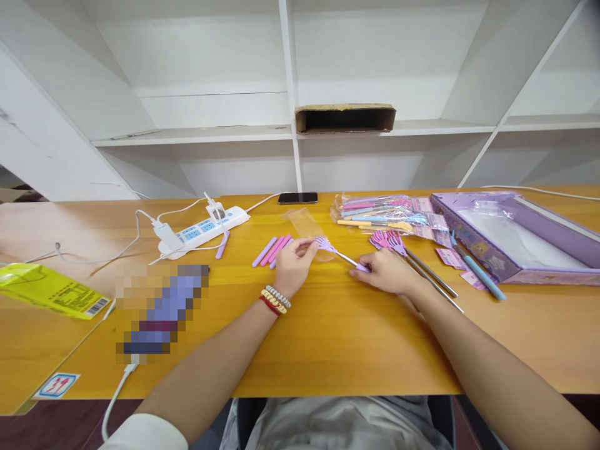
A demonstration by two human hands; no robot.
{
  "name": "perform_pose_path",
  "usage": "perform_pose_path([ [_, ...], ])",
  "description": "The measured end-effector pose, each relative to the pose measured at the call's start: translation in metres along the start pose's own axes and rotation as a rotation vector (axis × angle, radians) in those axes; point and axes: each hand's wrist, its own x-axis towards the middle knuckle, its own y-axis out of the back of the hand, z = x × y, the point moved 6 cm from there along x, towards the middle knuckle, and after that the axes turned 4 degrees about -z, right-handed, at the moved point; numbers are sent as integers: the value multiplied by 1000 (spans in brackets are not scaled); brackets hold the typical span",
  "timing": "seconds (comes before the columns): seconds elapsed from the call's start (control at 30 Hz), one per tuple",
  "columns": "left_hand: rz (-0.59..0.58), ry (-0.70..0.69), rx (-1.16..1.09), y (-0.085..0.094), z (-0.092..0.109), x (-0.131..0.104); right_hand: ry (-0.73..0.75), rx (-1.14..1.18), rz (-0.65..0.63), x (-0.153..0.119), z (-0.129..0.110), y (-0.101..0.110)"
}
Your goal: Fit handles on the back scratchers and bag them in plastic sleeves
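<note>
A purple hand-shaped scratcher with a metal rod lies between my two hands. The fingers of my left hand are closed at its claw head. My right hand grips its purple handle. A clear plastic sleeve lies just behind the claw. Left of my left hand are several pink and purple handle tubes, and one purple tube sits apart by the power strip. Beside my right hand rest pink scratcher heads with bare metal rods.
Bagged scratchers lie at the back, near a blue-handled scratcher and an open purple box. On the left are a power strip, cables, a pixelated device and a yellow package. A black phone lies behind.
</note>
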Motion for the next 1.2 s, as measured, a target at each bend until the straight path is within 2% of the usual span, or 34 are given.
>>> perform_pose_path([
  [0.2,105,-47,-50,4,4,0,-73,4,74,0,-22,-3],
  [0.33,108,-43,-82,1,7,-1,-108,22,66,-1,-28,-4],
  [0.43,134,28,-198,0,6,1,-108,-2,68,-1,-29,-4],
  [0.57,206,218,-483,1,-1,3,-118,-91,94,-2,-30,-3],
  [0.67,123,341,-603,-3,-3,6,-128,-147,102,-2,-32,-3],
  [0.8,-58,403,-630,-8,-3,8,-127,-170,114,-3,-33,-1],
  [1.0,-167,318,-579,-15,4,5,-103,-11,218,-2,-27,5],
  [1.2,-314,263,-532,-38,8,-12,-17,168,249,0,-34,0],
])
